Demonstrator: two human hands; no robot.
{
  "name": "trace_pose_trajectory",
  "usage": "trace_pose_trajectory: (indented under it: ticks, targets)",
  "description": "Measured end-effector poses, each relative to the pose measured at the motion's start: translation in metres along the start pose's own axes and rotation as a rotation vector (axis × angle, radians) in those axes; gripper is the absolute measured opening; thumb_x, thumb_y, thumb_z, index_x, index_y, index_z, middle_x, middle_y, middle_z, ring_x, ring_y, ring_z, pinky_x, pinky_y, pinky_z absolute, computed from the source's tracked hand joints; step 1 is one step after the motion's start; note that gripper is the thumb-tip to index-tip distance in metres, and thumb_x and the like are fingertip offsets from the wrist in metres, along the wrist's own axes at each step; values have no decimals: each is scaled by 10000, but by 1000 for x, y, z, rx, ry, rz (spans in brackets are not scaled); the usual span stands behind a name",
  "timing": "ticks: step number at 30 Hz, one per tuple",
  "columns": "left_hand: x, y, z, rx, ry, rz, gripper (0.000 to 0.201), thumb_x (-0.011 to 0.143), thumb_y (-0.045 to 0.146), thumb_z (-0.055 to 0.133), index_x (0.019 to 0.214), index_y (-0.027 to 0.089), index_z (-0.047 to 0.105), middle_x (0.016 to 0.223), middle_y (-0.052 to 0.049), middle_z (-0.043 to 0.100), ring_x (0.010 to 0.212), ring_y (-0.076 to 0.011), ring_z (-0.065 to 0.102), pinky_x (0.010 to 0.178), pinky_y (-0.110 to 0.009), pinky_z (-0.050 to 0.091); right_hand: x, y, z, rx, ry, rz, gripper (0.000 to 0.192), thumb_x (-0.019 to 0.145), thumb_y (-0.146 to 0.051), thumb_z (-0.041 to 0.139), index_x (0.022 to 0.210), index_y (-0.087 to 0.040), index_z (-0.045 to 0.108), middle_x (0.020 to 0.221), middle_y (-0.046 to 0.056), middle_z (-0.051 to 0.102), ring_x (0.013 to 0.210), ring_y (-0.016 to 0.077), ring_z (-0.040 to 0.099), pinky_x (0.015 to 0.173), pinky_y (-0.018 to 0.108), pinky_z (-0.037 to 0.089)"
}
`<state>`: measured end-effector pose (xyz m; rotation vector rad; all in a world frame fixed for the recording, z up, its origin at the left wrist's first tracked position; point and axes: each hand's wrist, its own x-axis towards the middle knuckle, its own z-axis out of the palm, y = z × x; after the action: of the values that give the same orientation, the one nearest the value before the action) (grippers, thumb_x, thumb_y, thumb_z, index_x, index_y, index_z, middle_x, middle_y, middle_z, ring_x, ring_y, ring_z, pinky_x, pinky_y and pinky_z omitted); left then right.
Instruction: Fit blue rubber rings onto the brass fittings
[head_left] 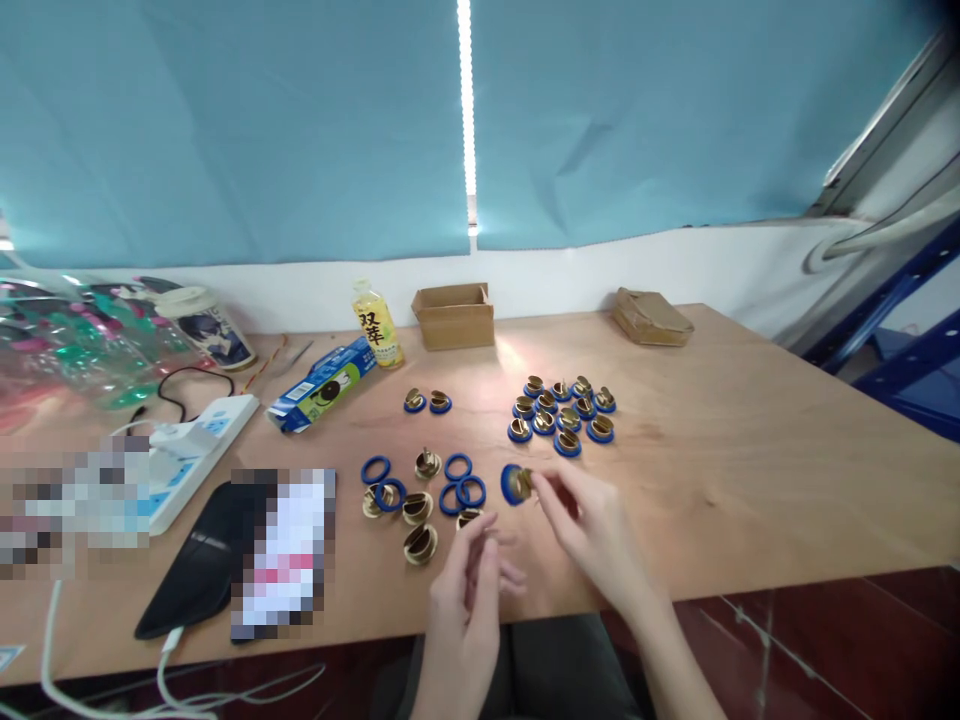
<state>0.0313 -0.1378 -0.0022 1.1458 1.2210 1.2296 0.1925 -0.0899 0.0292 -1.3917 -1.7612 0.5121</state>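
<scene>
Left hand (469, 590) beside brass cap (468, 517); right hand (592, 535) pinching blue-ringed cap (516, 484).

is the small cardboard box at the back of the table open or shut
Open. The cardboard box has its top flaps standing up and apart, so the dark inside shows; what it holds cannot be told.

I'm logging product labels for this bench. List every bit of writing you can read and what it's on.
"双萃": on the label of the yellow drink bottle, dark characters.
Blue and green carton: print too small to read.
Cup with a cartoon figure: no legible words.
White power strip: markings blurred.
Pixelated patches: unreadable.
</scene>
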Motion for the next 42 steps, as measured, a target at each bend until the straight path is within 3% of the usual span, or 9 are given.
trace_pose_trajectory:
  ticks: [3,6,9,12,15,18,27,34,42]
  targets:
    - [-1,-8,6,-191,-11,-167,510,899,547,579,1222,153,601,1100,-141,737,901,-253,740,818,-376,611,-35,-8,10,115,-5,-35,166,991,-256,514,884,-201,629,750,13,666,617,142,599,587,243,424]
    - [-4,-24,3,-195,118,-281,533,846,561,650,1223,186,619,1197,-143,719,1023,-280,723,868,-381,599,-56,-14,18,137,-47,-94,151,995,-203,499,938,-196,639,775,24,634,663,147,601,592,243,431]
    - [-6,-33,-5,-90,156,-253,511,848,535,661,1236,205,618,1310,-134,664,1182,-293,652,934,-368,570,-62,-18,20,211,-131,-99,122,978,-182,524,978,-209,643,811,20,620,707,146,604,635,238,459]
    - [-5,-25,-10,3,83,-178,511,880,547,605,1232,177,610,1321,-139,652,1247,-306,600,973,-375,544,-61,-19,19,326,-131,-38,88,966,-189,538,953,-227,617,808,-1,618,697,135,597,638,226,475]
    - [-3,-11,-13,94,-90,-25,416,945,471,538,1240,184,597,1294,-119,662,1247,-278,593,1014,-352,507,-57,-17,20,384,-21,59,135,936,-196,586,1062,-243,581,821,-17,601,694,135,585,652,226,496]
    - [-3,-3,-13,137,-154,65,342,973,397,510,1253,213,585,1293,-100,659,1231,-248,603,1007,-318,504,-54,-15,21,386,-39,41,285,912,-155,606,1171,-270,574,941,-3,613,777,142,597,710,233,510]
    - [-8,4,-11,-73,-287,22,360,900,286,635,1255,248,583,1319,-102,649,1200,-253,638,1017,-330,517,-58,-14,28,399,114,-31,260,913,-101,596,1107,-274,615,904,-7,613,786,140,597,706,230,509]
    - [-7,10,-8,1,-207,71,326,842,176,647,1164,230,631,1142,-68,710,1068,-220,687,915,-272,556,-58,-17,29,393,194,-68,242,891,-80,612,1058,-250,659,860,4,646,734,143,615,668,237,522]
    - [-8,10,-14,80,-197,94,299,832,202,657,1130,212,641,1090,-78,728,984,-232,712,857,-293,576,-56,-21,30,418,78,16,168,903,-109,572,992,-225,654,818,14,610,737,162,596,662,256,504]
